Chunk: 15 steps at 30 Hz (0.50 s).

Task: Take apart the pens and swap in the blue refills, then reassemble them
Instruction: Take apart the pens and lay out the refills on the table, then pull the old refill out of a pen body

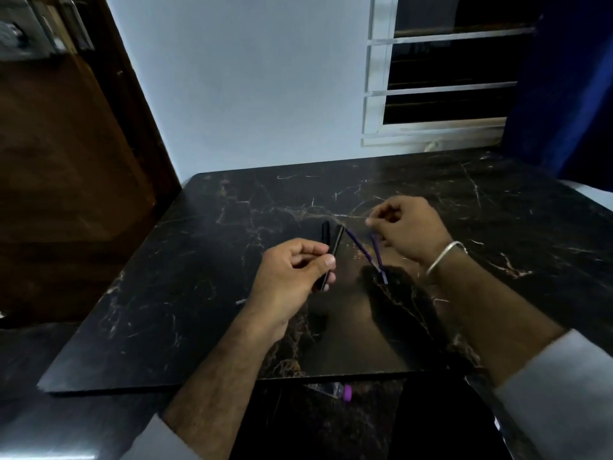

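Observation:
My left hand (295, 270) is closed around a black pen barrel (333, 250) that sticks up and away from my thumb. A second black pen (325, 232) lies on the dark marble table (199, 260) just left of it. My right hand (406, 229) pinches the top end of a thin blue refill (378, 254) that slants down to the table. Another blue refill (360, 249) lies on the table between the barrel and the held refill; their lower ends meet near the shadow.
A small pale piece (241, 302) lies on the table left of my left wrist. A clear packet with a purple cap (346, 392) sits below the table's front edge. A wall and a window (447, 78) stand behind the table, a wooden door (66, 161) to the left.

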Each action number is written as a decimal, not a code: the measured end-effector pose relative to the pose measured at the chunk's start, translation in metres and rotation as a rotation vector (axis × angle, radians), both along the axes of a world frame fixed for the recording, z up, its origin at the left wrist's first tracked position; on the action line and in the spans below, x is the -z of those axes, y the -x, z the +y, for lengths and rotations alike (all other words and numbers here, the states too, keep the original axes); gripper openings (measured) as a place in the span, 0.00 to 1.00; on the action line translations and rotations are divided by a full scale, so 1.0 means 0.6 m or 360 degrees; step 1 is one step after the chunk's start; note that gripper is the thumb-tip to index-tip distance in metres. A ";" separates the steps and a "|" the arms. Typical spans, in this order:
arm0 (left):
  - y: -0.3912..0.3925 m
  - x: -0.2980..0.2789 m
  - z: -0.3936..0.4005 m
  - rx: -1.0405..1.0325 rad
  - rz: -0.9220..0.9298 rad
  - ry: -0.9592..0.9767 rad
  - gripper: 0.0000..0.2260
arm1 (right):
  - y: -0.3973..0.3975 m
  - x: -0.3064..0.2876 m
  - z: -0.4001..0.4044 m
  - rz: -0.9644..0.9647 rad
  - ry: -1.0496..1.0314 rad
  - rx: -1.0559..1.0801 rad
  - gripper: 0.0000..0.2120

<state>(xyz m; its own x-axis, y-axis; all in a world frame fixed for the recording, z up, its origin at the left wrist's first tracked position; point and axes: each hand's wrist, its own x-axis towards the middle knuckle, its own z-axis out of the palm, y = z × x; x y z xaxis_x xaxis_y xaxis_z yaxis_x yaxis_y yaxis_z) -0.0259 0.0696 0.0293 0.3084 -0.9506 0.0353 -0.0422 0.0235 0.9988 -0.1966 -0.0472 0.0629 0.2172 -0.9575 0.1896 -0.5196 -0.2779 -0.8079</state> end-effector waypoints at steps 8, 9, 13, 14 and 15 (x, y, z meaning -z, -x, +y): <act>0.010 0.005 0.002 0.0016 0.0008 -0.0033 0.06 | -0.069 0.021 -0.041 0.0991 0.0098 -0.0120 0.12; 0.010 0.005 0.003 0.0019 0.0004 -0.0036 0.06 | -0.075 0.019 -0.043 0.1016 0.0090 -0.0102 0.12; 0.007 0.004 0.006 0.0027 0.0015 -0.0031 0.06 | -0.085 0.016 -0.040 0.1022 0.0051 -0.0051 0.13; 0.006 0.004 0.007 0.0029 0.0019 -0.0034 0.06 | -0.083 0.014 -0.039 0.0991 0.0043 -0.0040 0.13; 0.007 0.004 0.007 0.0030 0.0023 -0.0037 0.06 | -0.080 0.011 -0.038 0.0947 0.0027 -0.0034 0.13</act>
<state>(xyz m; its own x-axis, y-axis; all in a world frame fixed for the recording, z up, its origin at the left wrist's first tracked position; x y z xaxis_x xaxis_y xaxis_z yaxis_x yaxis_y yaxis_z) -0.0298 0.0736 0.0271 0.2908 -0.9567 0.0092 -0.0276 0.0012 0.9996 -0.1488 -0.0700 0.0561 0.3099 -0.9497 0.0447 -0.8759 -0.3035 -0.3752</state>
